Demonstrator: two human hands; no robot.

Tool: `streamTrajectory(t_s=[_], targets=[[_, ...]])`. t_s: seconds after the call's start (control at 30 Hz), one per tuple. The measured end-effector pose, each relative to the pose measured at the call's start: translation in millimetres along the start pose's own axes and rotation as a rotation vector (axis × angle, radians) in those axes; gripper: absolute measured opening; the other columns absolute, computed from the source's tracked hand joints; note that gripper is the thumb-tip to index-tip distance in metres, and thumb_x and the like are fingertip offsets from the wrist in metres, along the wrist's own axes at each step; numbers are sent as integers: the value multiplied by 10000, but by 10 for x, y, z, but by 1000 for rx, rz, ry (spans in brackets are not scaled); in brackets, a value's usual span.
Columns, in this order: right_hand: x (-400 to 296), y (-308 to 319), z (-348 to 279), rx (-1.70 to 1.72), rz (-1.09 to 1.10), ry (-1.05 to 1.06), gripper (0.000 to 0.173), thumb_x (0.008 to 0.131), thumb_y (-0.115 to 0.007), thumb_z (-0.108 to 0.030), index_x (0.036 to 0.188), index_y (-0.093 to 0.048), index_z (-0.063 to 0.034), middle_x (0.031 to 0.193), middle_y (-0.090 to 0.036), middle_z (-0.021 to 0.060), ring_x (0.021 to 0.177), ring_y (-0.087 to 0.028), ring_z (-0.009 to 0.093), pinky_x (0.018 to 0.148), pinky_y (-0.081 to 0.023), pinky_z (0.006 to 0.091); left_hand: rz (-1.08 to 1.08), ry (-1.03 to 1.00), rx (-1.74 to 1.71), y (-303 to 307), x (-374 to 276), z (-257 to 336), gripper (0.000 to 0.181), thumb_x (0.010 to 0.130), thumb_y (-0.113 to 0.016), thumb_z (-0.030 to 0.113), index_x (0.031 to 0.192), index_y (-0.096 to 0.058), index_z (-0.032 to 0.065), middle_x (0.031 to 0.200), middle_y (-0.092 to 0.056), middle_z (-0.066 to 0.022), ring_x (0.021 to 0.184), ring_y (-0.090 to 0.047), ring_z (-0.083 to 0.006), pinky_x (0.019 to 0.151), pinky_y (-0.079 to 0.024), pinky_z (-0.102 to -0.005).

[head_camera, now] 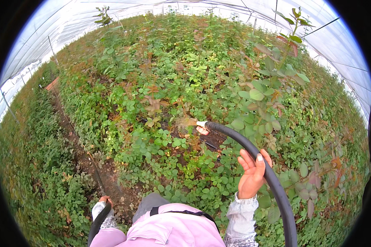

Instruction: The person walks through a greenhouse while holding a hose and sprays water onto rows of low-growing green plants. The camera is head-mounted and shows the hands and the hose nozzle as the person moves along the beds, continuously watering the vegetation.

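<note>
My right hand (250, 176) is wrapped around a thick black hose (276, 188), its thumb across the near side. The hose arches up and over to the left, ending in a white nozzle (201, 123). Just beneath the nozzle shows a red-and-white piece (202, 130), perhaps a valve handle. A fine spray of water (187, 122) fans out leftward onto the leafy plants (160, 139). Low on the left, my left hand (107, 200) grips another length of black hose (98, 220), which passes back beside my body. Its fingers are partly hidden.
Rose-like bushes (185, 74) fill the bed ahead, with tall shoots (275, 74) close on the right. A narrow dirt path (80, 148) runs up the left, with a hose (95, 173) lying along it. Dark drip lines (211, 144) cross the soil. Plastic greenhouse sheeting (337, 40) arches overhead.
</note>
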State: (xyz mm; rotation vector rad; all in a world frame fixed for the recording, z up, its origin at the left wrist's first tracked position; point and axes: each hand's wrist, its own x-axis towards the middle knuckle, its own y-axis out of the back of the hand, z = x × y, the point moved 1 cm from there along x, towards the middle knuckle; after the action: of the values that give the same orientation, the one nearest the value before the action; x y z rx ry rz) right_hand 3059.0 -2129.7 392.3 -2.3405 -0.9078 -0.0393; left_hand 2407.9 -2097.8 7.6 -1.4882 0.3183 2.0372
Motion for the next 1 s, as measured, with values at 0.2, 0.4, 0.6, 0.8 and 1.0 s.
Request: streamTrajectory(t_s=[0.2,0.4,0.6,0.8,1.0], targets=[[13,-96,53,26,-34,2,352,967,-524,-196,1242,-438,5,1080,-627,233,910,-700,322,705,-611,351,90,53,-8,74,-157,79,231,944,-502,163,748,-398,99,509,-426,1,422,-462,-134,393,-428,-287],[26,105,-25,-4,-18,-44,376,963,-541,-198,1260,-414,-6,1090,-614,223,914,-696,315,708,-601,354,100,-24,19,26,-312,46,234,925,-530,159,737,-402,105,520,-427,4,425,-469,-125,407,-446,-276],[32,462,-125,-101,74,-52,372,961,-544,-199,1256,-422,-7,1105,-612,213,922,-695,309,717,-599,352,91,-19,35,-88,-352,36,215,897,-554,154,734,-420,109,512,-419,-5,427,-480,-132,399,-441,-255],[-11,658,-116,-184,144,-72,345,986,-502,-208,1254,-441,0,1105,-624,219,931,-697,301,713,-606,339,180,-94,96,-246,-345,-4,178,907,-538,137,777,-424,95,541,-436,5,429,-472,-122,399,-442,-269],[-92,407,-201,-170,69,-62,370,968,-529,-199,1256,-418,4,1089,-617,231,914,-697,307,714,-602,349,93,-3,79,-224,-271,-13,206,906,-539,139,750,-409,100,550,-463,-10,428,-470,-125,396,-433,-277]])
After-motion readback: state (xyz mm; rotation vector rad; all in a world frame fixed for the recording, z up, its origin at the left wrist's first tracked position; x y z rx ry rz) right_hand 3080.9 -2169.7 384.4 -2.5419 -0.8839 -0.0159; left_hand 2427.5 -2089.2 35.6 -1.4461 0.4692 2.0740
